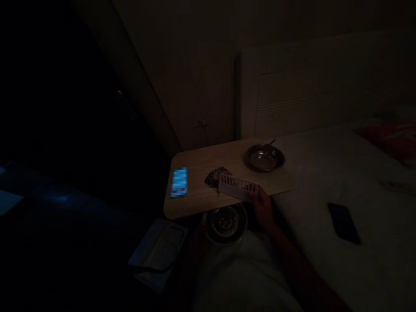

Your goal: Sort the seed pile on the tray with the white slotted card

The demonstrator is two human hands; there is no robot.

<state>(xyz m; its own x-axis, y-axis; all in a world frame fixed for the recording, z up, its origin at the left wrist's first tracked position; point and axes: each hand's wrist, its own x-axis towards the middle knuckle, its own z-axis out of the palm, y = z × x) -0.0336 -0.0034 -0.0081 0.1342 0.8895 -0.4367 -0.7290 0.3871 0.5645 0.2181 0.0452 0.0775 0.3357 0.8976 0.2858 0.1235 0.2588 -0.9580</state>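
In my right hand (261, 203) is a white plastic strip with a row of slots (238, 187), gripped at its right end. Its left end touches or hangs over a pile of small dark grains, perhaps seeds (212, 177), on the wooden table (195, 158); I cannot tell which. My left hand (202, 237), very dim, is closed at the left rim of a metal bowl (242, 225). That bowl is just below the table's near edge, over my lap, with some bits in its bottom. A second metal bowl (266, 158) stands at the table's back right.
A lit screen (179, 182) lies at the table's left end. A thin stick (272, 141) shows behind the far bowl. To the right is a bed (312, 190) with a dark phone (343, 223) on it. A pale bag (159, 249) is low on the left. The room is very dark.
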